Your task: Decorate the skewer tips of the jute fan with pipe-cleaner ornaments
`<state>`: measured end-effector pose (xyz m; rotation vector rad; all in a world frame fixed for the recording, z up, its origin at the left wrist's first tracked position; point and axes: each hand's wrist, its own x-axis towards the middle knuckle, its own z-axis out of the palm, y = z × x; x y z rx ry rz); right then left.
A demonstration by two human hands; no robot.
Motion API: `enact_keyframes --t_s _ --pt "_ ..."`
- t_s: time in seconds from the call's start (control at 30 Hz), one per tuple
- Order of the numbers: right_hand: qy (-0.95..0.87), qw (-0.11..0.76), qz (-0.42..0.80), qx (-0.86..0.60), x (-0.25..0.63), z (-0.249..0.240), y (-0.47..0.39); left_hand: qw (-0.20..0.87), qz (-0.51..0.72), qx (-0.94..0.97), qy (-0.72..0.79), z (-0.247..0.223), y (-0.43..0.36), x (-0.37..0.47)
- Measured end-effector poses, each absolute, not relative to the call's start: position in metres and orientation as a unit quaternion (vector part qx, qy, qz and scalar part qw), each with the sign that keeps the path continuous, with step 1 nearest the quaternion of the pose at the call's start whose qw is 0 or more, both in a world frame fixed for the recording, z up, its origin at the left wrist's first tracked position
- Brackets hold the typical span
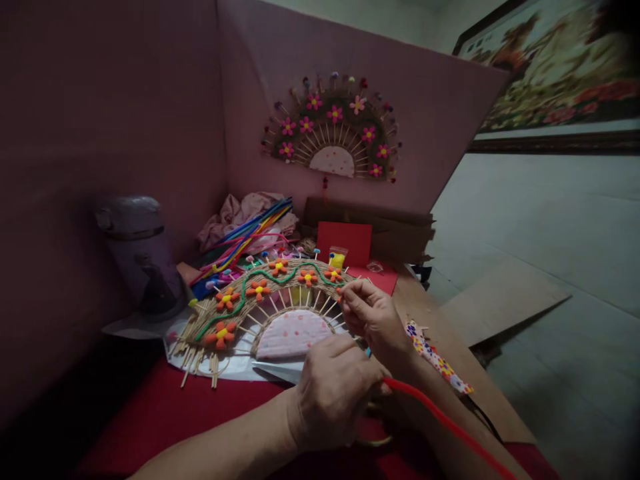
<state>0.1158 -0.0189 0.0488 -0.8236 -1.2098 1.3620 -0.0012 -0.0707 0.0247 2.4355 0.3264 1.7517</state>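
Note:
A fan-shaped craft [235,283] of twine and thin sticks lies on the table, with orange flowers and a wavy green strip on it. Its half-round centre [295,333] is pale with pink spots. My left hand [337,390] is closed in front of that centre, and a red fuzzy strip [440,417] runs from it to the lower right. Beyond it, my right hand [373,317] is pinched at the fan's right side, beside a small orange piece at the fingertips. What the pinch holds is too small to make out.
A finished-looking fan with pink flowers [335,113] hangs on the pink board [425,113]. A tumbler [140,260] stands at left. Coloured fuzzy sticks [250,233], a red card [345,241], a yellow packet [337,259] and a flowered strip [437,357] lie around. Loose sticks [190,363] are at the fan's left.

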Motion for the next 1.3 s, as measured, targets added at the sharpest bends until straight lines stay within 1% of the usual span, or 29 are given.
enact_keyframes --t_s 0.2,0.3,0.37,0.43,0.5,0.57,0.7,0.87,1.0,1.17,1.23,1.3 --pt "-0.6 0.524 0.463 -0.388 0.124 0.036 -0.024 0.153 0.649 0.714 0.212 0.026 -0.07 -0.003" --pt "-0.604 0.548 0.403 -0.416 0.131 0.021 -0.026 0.209 0.676 0.655 0.264 0.024 -0.067 -0.003" --pt "-0.636 0.555 0.312 -0.436 0.137 0.009 -0.028 0.262 0.681 0.61 0.308 0.022 -0.063 -0.003" --pt "-0.695 0.536 0.197 -0.437 0.143 0.001 -0.033 0.316 0.677 0.572 0.338 0.021 -0.058 -0.003" --pt "-0.749 0.518 0.109 -0.398 0.146 -0.001 -0.039 0.351 0.679 0.54 0.353 0.022 -0.055 -0.003" --pt "-0.787 0.512 0.069 -0.339 0.145 0.003 -0.045 0.374 0.679 0.52 0.358 0.023 -0.053 -0.003" --pt "-0.819 0.504 0.084 -0.262 0.14 0.012 -0.054 0.403 0.672 0.505 0.361 0.025 -0.053 -0.002" --pt "-0.834 0.496 0.085 -0.228 0.137 0.015 -0.059 0.404 0.669 0.507 0.363 0.026 -0.053 -0.002" --pt "-0.822 0.515 0.116 -0.214 0.139 0.011 -0.067 0.406 0.671 0.505 0.36 0.026 -0.051 -0.002" --pt "-0.768 0.562 0.086 -0.295 0.141 0.006 -0.071 0.401 0.664 0.515 0.366 0.024 -0.051 -0.002" --pt "-0.728 0.575 0.129 -0.35 0.139 0.006 -0.068 0.395 0.653 0.53 0.37 0.022 -0.051 -0.001" --pt "-0.683 0.578 0.213 -0.393 0.136 0.006 -0.063 0.395 0.637 0.548 0.37 0.019 -0.052 0.0"
